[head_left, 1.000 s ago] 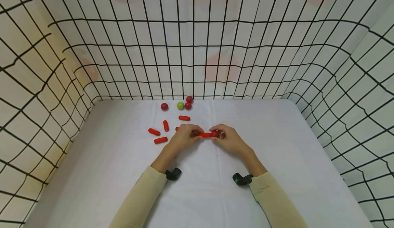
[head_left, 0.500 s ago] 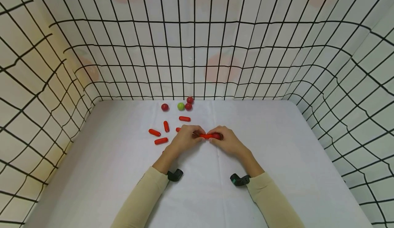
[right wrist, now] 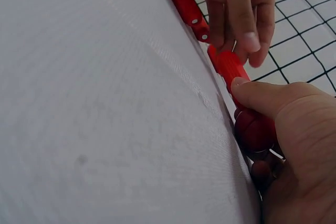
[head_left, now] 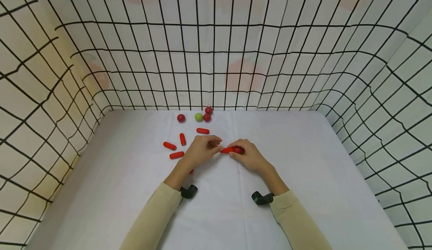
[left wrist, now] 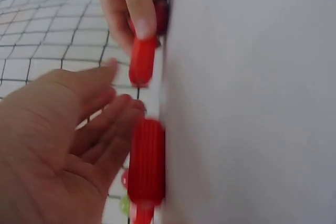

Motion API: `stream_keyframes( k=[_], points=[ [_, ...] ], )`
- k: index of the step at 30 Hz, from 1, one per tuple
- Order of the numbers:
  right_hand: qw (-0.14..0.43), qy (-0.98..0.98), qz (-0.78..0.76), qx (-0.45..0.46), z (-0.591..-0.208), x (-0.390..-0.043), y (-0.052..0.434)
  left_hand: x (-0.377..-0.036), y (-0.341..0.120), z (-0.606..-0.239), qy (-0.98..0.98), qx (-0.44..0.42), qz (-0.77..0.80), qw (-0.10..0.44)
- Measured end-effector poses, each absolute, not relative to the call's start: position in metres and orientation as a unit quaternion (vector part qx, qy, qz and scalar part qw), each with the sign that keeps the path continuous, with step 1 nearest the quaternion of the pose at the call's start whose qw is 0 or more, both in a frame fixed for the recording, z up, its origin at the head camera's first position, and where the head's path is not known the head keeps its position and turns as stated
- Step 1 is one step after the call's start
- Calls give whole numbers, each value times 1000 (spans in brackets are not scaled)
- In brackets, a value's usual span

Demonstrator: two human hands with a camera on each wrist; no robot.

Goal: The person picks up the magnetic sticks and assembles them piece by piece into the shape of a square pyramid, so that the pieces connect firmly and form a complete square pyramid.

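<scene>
The left hand (head_left: 201,149) is releasing the red tube bead (head_left: 227,150), fingers (left wrist: 113,109) now relaxed and apart. The right hand (head_left: 245,154) is pinching tube and red ball bead (right wrist: 255,129) together at bench (head_left: 303,160) centre. Loose tube beads (head_left: 176,154) are lying at 9 o'clock.

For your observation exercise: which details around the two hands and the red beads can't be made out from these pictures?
- Head view: the left hand hides any bead beneath it.
- Right wrist view: the right hand covers part of the round red bead.
- Left wrist view: blur hides the holes of the red tube bead.
- No string shows anywhere.
</scene>
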State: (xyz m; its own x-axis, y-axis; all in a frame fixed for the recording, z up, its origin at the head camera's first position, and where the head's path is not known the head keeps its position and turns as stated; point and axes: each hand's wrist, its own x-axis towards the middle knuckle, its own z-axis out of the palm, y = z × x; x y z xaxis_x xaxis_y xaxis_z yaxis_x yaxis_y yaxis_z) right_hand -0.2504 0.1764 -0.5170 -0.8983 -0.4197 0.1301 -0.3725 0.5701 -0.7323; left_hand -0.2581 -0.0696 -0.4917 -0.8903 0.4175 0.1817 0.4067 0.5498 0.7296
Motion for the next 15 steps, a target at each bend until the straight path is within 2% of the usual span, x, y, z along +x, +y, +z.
stream_keyframes(
  k=[7, 15],
  points=[
    [45, 889, -411, -195, -519, -248, 177, -276, -106, -474, 892, 167, 420, -1],
    [40, 886, -419, -195, -521, -247, 176, -320, -153, -466, 935, 70, 346, -32]
  ],
)
